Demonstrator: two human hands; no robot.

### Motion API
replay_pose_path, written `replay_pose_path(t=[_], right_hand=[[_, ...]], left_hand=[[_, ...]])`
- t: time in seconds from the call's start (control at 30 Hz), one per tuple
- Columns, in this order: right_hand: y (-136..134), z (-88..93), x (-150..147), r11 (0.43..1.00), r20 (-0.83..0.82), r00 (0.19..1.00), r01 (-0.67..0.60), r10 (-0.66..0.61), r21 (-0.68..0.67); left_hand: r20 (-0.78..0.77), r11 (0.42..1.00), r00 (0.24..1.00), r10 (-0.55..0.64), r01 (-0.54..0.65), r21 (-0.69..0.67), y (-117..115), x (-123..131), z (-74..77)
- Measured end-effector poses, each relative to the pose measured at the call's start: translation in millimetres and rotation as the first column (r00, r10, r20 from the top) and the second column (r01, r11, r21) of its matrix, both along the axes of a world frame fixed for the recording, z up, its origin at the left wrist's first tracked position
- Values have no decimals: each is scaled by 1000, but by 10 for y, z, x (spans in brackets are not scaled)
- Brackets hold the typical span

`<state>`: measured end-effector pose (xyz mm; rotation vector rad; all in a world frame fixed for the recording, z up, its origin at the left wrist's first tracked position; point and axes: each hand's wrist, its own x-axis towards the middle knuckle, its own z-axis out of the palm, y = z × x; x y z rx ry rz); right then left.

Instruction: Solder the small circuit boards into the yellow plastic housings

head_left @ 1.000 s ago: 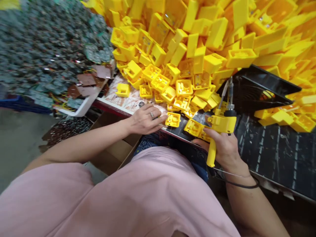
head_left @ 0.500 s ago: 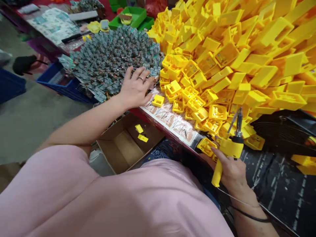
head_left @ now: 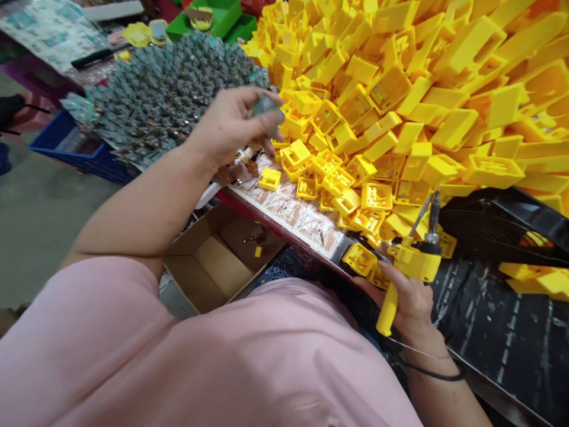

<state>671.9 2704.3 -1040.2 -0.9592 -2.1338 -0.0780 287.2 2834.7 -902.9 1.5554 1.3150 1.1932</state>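
Observation:
My left hand [head_left: 235, 121] is raised over the table edge. Its thumb and fingers pinch a small grey-green square piece [head_left: 268, 107], blurred and partly covered by the fingers. Behind it lies a heap of similar grey-green pieces [head_left: 173, 83] with wires among them. Wrapped around the yellow handle of a soldering gun [head_left: 415, 261] is my right hand [head_left: 413, 302]; the metal tip points up and away. Open yellow plastic casings [head_left: 359, 260] sit right by the right hand's fingers, and I cannot tell whether they are touched. One separate yellow casing [head_left: 269, 179] rests near my left hand.
A big pile of yellow casings [head_left: 400, 130] covers the right and back. Below the table edge stands an open cardboard box [head_left: 222, 264] with small pieces inside. A blue crate [head_left: 75, 151] is at left, green trays [head_left: 226, 21] behind, a black fan-like object [head_left: 489, 219] at right.
My left hand has lifted from the edge of the grey-green heap with a piece in its fingers. The right hand keeps the soldering gun nearly in place. The view has shifted slightly.

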Motion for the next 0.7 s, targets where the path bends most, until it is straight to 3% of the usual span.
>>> replay_pose_path(t=[0.07,0.17,0.23,0.33,0.4,0.47,0.5,0.6,0.7], right_hand=[[-10,93,-88,1000,-84,996,-28,29,10],[-1,293,-269,993,-205,977,-77,57,-90],[28,398,-370,977,-281,953,-159,114,-141],[62,455,-439,949,-313,931,-253,186,-187],[63,445,-440,950,-321,931,-246,176,-191],[55,424,-420,972,-350,929,-182,121,-149],[51,413,-405,986,-366,927,-133,86,-104],[47,387,-350,999,-365,931,-19,29,30],[42,368,-313,998,-287,958,17,0,58]], left_hand=[[24,953,972,-236,236,-189,-106,323,-117],[142,703,807,-573,573,-420,-297,805,-369],[187,560,691,-698,690,-459,-415,1068,-519],[218,491,596,-773,780,-389,-515,1288,-636],[270,465,561,-782,815,-347,-521,1307,-647],[308,475,564,-766,819,-321,-504,1248,-635],[306,507,587,-750,806,-305,-497,1204,-629],[259,643,692,-674,722,-255,-511,1079,-627],[187,785,801,-569,597,-168,-587,1039,-644]])
